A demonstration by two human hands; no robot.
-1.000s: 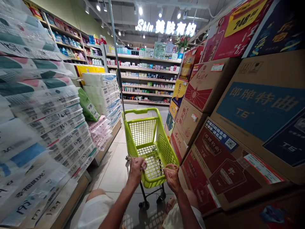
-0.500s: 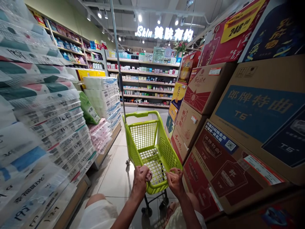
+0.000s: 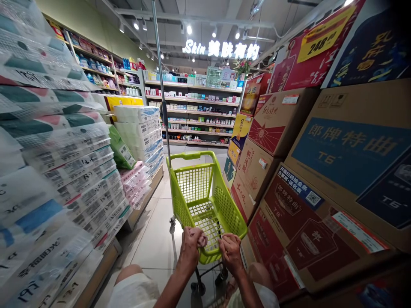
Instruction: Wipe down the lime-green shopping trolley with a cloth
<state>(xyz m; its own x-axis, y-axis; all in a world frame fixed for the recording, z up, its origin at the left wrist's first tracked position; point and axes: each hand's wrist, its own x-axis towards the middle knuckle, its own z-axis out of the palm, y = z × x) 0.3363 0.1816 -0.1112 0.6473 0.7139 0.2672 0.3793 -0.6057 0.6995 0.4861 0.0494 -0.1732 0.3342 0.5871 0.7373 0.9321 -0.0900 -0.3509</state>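
Fingers (image 3: 201, 239) of left hand (image 3: 189, 247) and right hand (image 3: 232, 254) closed on cart rim (image 3: 210, 257)

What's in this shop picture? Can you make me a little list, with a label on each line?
Middle: lime-green plastic lattice-sided cart, on pale floor tiles
Left hand: fingers curled at the cart's near end
Right hand: same, to its right
Left side: stacked white plastic-wrapped packs
Right side: stacked brown and red cardboard boxes
Far end: long pale-edged shelves, glowing white sign above
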